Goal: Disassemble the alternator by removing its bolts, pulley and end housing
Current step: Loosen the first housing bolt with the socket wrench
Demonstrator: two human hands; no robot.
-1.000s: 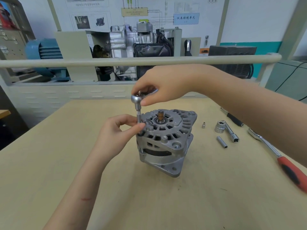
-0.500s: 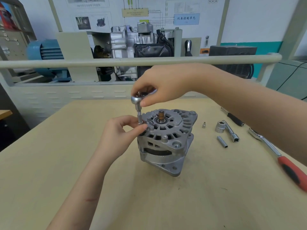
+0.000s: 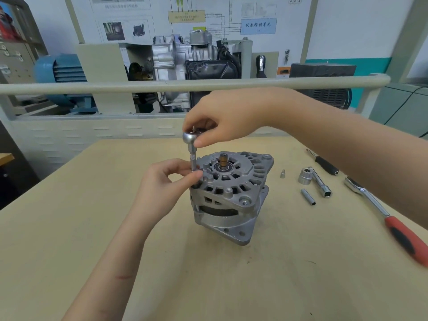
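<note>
Behind the pale wooden surface (image 3: 69, 228) I see a cream rail (image 3: 162, 85) running across the view, and past it a cutaway engine display (image 3: 183, 59), a blue motor (image 3: 60, 75) at the left and wall charts. One blue label (image 3: 258, 26) on the chart board reads 仪表控制单元; the smaller print around it is too fine for me to read, and I can make out no brand on the tools or the casting. At the middle of the surface the alternator (image 3: 229, 195) stands on end, its long axis upright and tipped slightly, with the bare shaft stub (image 3: 223, 161) pointing up out of the vented end housing (image 3: 234, 174) and the mounting ears toward me and to the right. My left hand (image 3: 166, 181) is at the housing's left rim, thumb and forefinger pinching the lower end of a slim socket extension (image 3: 192, 158) that stands upright where it meets the housing. My right hand (image 3: 222, 119) comes in from the right above it, its fingers curled round the rounded head of a small ratchet (image 3: 189, 137) seated on top of that extension. To the right of the alternator, apart from it, lie a tiny socket (image 3: 282, 174), a large socket (image 3: 305, 176) touching a double-ended tube wrench (image 3: 322, 184), and a long thin socket (image 3: 308, 197) just below them. Farther right lies a big ratchet (image 3: 384, 214) with a red and black grip, and a black-handled tool (image 3: 326, 165) shows beyond it, partly hidden by my right forearm.
</note>
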